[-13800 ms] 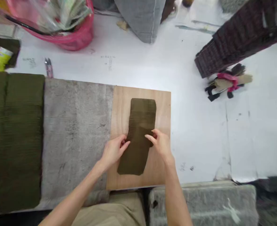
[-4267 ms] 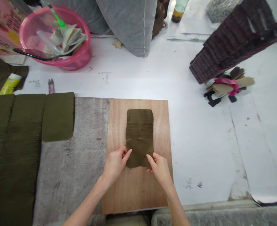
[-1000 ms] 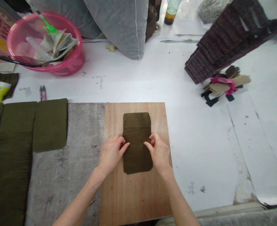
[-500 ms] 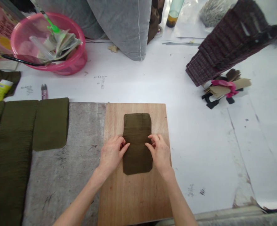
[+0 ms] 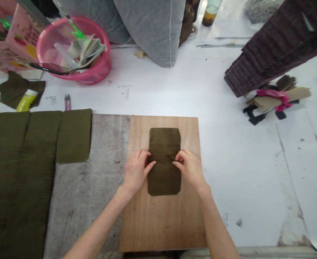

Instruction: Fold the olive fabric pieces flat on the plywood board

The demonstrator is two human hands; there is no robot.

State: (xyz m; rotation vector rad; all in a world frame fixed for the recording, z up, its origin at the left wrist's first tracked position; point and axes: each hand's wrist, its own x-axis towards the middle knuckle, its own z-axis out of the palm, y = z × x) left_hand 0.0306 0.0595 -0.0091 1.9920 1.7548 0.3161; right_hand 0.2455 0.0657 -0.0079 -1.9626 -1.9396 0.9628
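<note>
You have the olive cloth panel (image 5: 164, 180) directly between your hands, flat on the wooden board (image 5: 161, 223), its long axis running away from you. Your left hand (image 5: 136, 169) is at the long left edge and your right hand (image 5: 192, 169) at the long right edge, facing each other about midway along, so neither is clearly nearer. The two are apart, with the panel's width between them. Your right thumb and forefinger pinch a small raised fold at the right edge; your left thumb lies on the cloth with the fingers by the edge, and whether they grip it is hidden.

On the bench (image 5: 241, 172), beyond the board and to your left, stands a pink basin (image 5: 104, 66). It holds crumpled papers (image 5: 90, 50), a clear plastic piece (image 5: 65, 54) and something with a bright green part (image 5: 78, 33); a dark bar (image 5: 54, 71) crosses its near side (what it belongs to is unclear). Left of the basin is a pink printed box (image 5: 26, 37), its contents mostly indistinct. Farther off, a glass (image 5: 211, 10) has amber liquid in its bottom.
</note>
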